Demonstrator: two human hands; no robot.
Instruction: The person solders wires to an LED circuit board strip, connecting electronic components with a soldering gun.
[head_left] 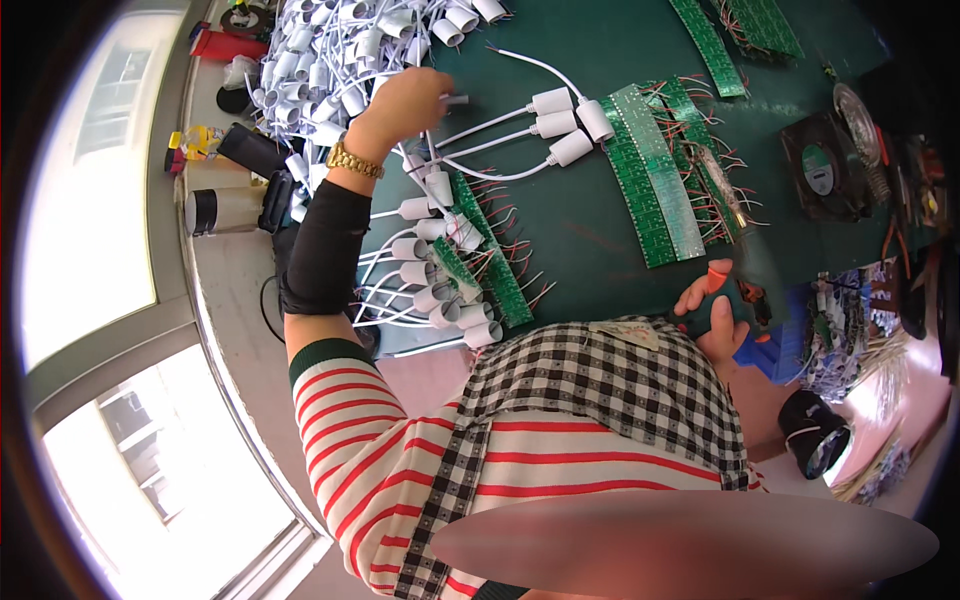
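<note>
My left hand (408, 103), with a gold watch at the wrist, is closed over the near side of a big heap of white lamp sockets (340, 60) with cables. A white cable (430, 143) runs down from its fingers, and a short pale end pokes out beside them. My right hand (715, 312), with orange finger covers, is closed round a dark-handled tool (752, 292) at the table's near edge; its kind is unclear. Between the hands lie three white sockets (572, 148) and a row of green circuit boards (648, 180) with red and white wires.
More sockets (430, 297) lie around a narrow green board (495, 250) near me. At the right are a black fan (818, 170) and a blue bin (775, 350). Further boards (715, 45) lie at the back. A bottle (200, 142) and a white cylinder (225, 211) stand by the window.
</note>
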